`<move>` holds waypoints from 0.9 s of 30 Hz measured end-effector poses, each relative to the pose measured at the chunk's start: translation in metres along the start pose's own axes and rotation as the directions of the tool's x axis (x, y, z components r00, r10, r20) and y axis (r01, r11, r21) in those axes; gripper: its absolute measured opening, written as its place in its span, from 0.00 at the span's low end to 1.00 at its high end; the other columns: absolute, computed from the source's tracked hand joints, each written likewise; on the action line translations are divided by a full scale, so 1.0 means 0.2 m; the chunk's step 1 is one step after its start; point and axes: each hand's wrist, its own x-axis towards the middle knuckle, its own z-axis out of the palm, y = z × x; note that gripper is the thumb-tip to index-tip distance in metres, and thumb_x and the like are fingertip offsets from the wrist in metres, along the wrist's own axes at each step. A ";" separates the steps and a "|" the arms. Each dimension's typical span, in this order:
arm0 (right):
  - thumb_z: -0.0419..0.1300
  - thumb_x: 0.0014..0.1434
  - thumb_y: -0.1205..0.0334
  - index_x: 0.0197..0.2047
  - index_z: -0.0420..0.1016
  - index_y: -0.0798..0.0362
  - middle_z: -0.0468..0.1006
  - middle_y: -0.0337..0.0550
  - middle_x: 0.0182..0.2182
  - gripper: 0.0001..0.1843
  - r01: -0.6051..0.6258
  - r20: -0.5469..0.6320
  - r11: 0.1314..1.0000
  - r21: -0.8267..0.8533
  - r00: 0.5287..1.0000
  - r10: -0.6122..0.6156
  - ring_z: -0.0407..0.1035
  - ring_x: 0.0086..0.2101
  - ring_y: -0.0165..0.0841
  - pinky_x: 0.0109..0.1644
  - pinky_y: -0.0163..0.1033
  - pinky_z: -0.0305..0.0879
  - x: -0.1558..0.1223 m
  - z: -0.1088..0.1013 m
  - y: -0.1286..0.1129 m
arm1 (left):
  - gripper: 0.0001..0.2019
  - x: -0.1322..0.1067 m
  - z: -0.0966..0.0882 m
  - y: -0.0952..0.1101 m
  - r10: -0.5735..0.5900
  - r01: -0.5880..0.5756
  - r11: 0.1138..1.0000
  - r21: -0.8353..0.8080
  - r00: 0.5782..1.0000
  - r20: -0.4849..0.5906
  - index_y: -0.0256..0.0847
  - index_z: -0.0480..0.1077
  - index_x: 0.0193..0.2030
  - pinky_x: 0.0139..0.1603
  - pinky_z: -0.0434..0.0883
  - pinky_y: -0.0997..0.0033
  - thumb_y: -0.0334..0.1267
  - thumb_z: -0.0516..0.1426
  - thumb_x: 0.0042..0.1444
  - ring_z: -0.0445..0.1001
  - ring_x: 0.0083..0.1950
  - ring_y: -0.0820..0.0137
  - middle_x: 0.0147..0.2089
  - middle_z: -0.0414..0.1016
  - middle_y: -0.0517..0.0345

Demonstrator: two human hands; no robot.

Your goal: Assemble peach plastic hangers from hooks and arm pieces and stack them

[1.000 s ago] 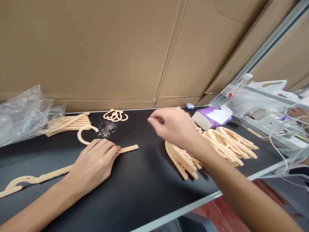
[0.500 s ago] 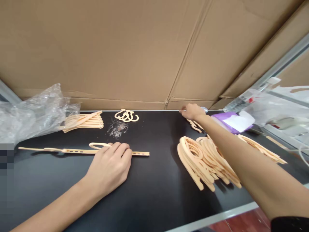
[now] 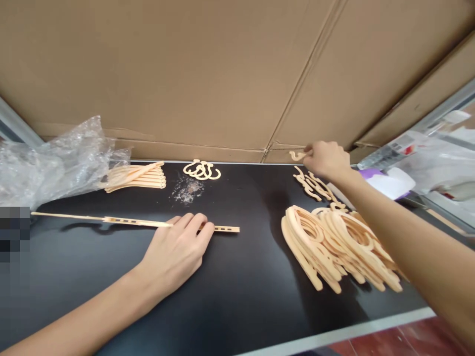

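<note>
My left hand (image 3: 174, 254) rests on the black table (image 3: 237, 287), its fingers closed on a long peach plastic hanger bar (image 3: 111, 220) held on edge. My right hand (image 3: 326, 159) reaches to the table's back right and pinches a small peach hook piece (image 3: 296, 156) lifted off the surface. Just below it lies a little heap of the same hook pieces (image 3: 313, 185). A large pile of curved peach hanger parts (image 3: 334, 244) lies under my right forearm.
A stack of hanger bars (image 3: 135, 177) and a cluster of hooks (image 3: 202, 170) lie at the back, with debris (image 3: 185, 190) between. Crumpled clear plastic (image 3: 52, 160) is at left. A cardboard wall (image 3: 222, 74) stands behind. A purple pack (image 3: 389, 180) sits at right.
My right hand reached to the back right and picked a small hook piece off the heap. My left hand turned the hanger bar up on its edge and keeps hold of it.
</note>
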 end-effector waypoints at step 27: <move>0.55 0.58 0.72 0.33 0.70 0.50 0.76 0.34 0.30 0.08 0.330 -0.066 0.516 0.790 0.883 -0.464 0.69 0.30 0.29 0.35 0.34 0.60 -0.95 -0.11 -0.49 | 0.11 0.01 0.01 -0.04 -0.032 0.031 0.999 -0.007 0.998 -0.059 0.40 0.70 0.34 0.34 0.67 0.62 0.36 0.53 0.69 0.75 0.34 0.62 0.33 0.76 0.57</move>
